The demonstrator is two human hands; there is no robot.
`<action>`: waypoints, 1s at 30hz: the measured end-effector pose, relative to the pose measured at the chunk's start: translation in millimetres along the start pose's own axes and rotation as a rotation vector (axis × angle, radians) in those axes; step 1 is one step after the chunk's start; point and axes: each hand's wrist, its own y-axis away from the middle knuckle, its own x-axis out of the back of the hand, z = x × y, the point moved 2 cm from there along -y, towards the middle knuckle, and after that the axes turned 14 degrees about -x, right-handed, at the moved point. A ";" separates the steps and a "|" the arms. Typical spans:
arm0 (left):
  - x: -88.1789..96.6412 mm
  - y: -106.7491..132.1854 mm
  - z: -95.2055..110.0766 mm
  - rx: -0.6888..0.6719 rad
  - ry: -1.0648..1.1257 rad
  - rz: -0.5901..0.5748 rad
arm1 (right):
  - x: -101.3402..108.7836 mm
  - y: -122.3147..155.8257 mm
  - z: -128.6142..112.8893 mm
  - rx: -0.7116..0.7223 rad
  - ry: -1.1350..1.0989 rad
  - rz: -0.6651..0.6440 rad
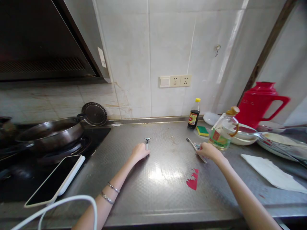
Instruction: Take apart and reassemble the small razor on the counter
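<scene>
Razor [147,145], left of sauce bottle [193,116]: gripped in left hand [140,152]. Slim pale implement [192,144]: gripped in right hand [207,150]. Sauce bottle: dark liquid. Clear jug [222,131], right of it: yellowish liquid.

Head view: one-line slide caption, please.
Left grip on a razor, right grip on a slim item, at a metal counter beside a stove.

White glare pooling on tabletop [165,153], pale sheen streaking wall tiles [172,44], range hood [43,38] lying dim, edges stretching.
</scene>
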 end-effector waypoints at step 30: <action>3.9 4.8 10.5 -0.017 0.040 0.170 | 6.7 30.0 -26.4 0.196 -0.286 -0.118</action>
